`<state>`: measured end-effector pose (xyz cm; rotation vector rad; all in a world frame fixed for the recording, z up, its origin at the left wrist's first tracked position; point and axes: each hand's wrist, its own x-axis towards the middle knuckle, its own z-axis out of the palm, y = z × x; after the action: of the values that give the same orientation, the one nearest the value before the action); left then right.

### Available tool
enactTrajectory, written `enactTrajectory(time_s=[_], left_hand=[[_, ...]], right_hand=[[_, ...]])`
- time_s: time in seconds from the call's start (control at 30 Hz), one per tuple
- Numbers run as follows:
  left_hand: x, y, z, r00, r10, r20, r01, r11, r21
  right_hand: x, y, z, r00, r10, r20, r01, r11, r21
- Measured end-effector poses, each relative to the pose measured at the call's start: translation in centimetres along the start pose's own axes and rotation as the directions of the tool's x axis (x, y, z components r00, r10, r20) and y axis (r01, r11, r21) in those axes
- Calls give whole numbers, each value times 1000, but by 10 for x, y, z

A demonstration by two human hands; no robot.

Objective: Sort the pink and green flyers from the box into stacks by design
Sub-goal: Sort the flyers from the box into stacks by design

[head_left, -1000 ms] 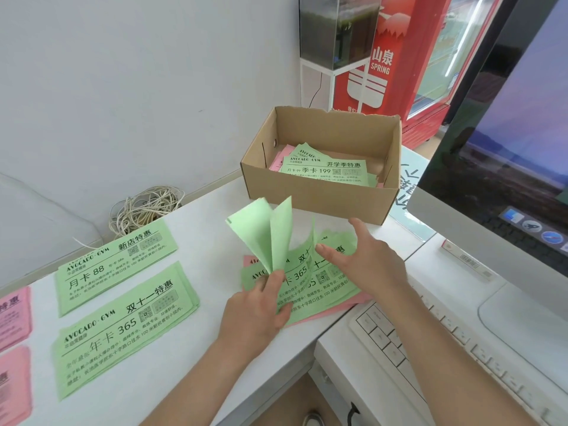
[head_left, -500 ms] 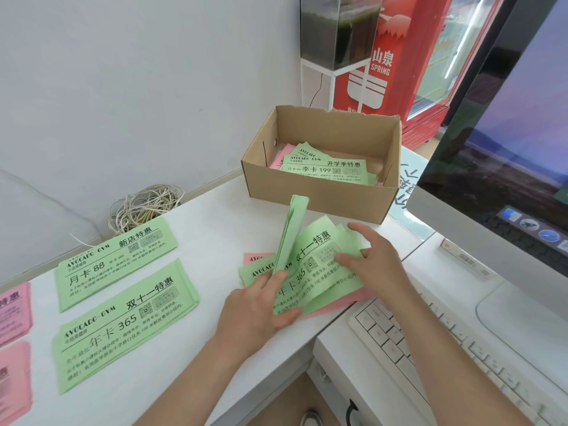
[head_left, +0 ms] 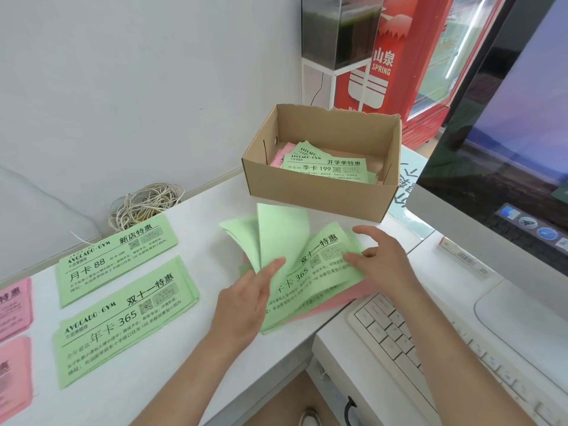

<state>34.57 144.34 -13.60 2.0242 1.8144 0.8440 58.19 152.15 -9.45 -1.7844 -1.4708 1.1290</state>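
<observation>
A loose pile of green flyers (head_left: 319,272) lies on pink ones (head_left: 347,298) in front of the cardboard box (head_left: 319,198). My left hand (head_left: 246,299) holds up two green flyers (head_left: 276,238), blank backs showing, with its fingers against them. My right hand (head_left: 381,259) presses the pile's right end, fingertips pinching the top sheet's edge. More green and pink flyers (head_left: 325,164) lie inside the box. Two sorted green stacks, "88" (head_left: 113,259) and "365" (head_left: 123,321), lie at the left, with two pink stacks (head_left: 12,302) at the far left edge.
A coil of white cord (head_left: 144,204) sits by the wall. A white keyboard (head_left: 461,355) and a large monitor (head_left: 504,167) fill the right side. A red drinks fridge (head_left: 408,66) and a dark tank (head_left: 338,29) stand behind the box.
The green flyers lifted by my left hand have fanned out and swung leftwards, showing their blank backs. My right hand shifted slightly on the pile's right end.
</observation>
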Motion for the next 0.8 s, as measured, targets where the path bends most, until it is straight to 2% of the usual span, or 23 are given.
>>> enactTrajectory(time_s=[0.1,0.17,0.23,0.33,0.43,0.6,0.8], left_hand=[[-2,1,3,989,88,122,-110,977,184],[-1,6,2,985,68,160,-106,964,244],[2,9,-2,989,-17,148,-13,980,200],[2,8,-2,990,-132,39,130,990,61],[3,6,-3,987,-159,-17,159,986,51],[-3,4,3,1000,19,-25,-18,998,59],[-2,8,1,975,168,147,-203,941,270]], right_hand=[[4,0,8,997,-13,-73,13,1000,2],[5,-2,13,992,-18,-125,17,1000,-4],[6,-2,15,985,-29,-171,25,999,-30],[5,0,12,987,-48,-153,30,993,-115],[3,4,6,995,-32,-90,19,990,-138],[3,5,0,999,29,-25,-29,1000,-9],[5,1,3,998,42,-49,-40,998,47]])
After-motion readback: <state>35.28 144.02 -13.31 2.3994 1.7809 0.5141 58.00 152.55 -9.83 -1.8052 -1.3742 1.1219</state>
